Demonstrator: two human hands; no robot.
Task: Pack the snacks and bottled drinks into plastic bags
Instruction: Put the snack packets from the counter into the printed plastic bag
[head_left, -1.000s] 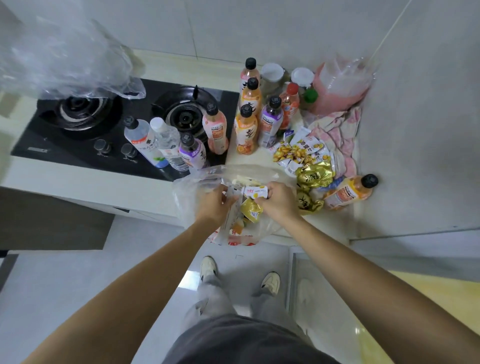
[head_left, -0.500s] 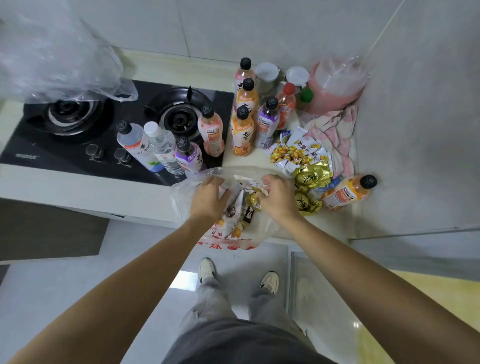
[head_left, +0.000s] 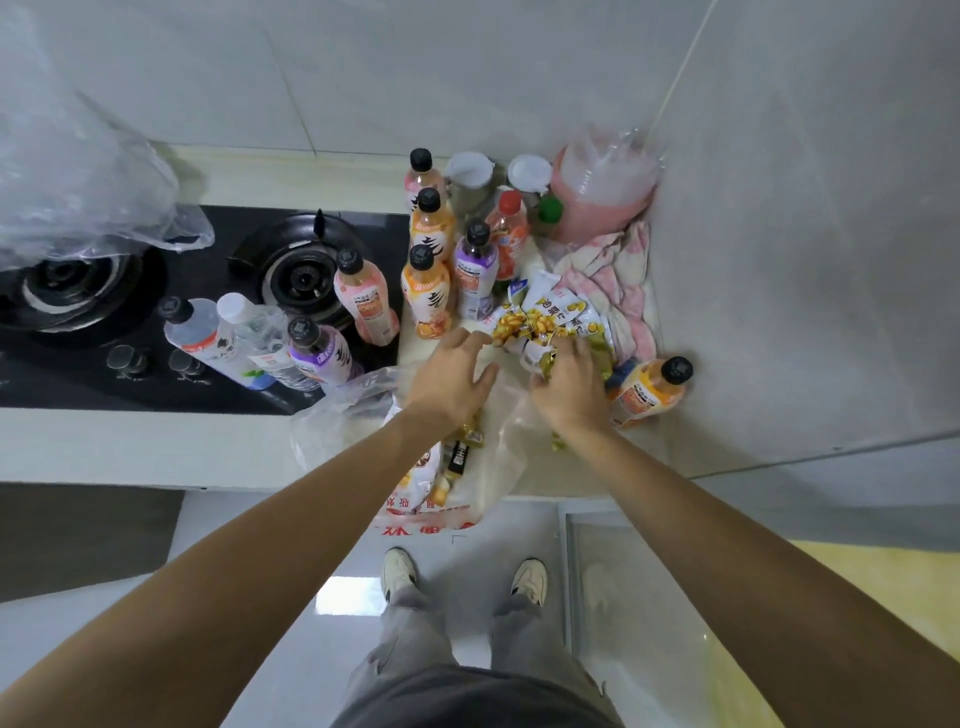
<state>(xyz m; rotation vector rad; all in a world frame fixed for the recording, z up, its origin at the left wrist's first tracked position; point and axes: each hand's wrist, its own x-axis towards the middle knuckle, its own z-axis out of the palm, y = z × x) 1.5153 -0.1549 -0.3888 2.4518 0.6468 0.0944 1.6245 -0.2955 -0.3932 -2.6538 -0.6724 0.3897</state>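
Half a second ago both hands were at the mouth of the plastic bag (head_left: 498, 467) lying at the counter (head_left: 130, 447) edge; now they have left it, the bag part-filled with snacks and with red printing on its hanging end that I cannot read. The left hand (head_left: 452, 382) reaches forward with fingers spread and empty, while the right hand (head_left: 569, 387) curls round gold wrappers in the snack pile (head_left: 545, 325), so another load is probably next. Beyond them, the bottles (head_left: 431, 291) stand unpacked, label writing too small to read.
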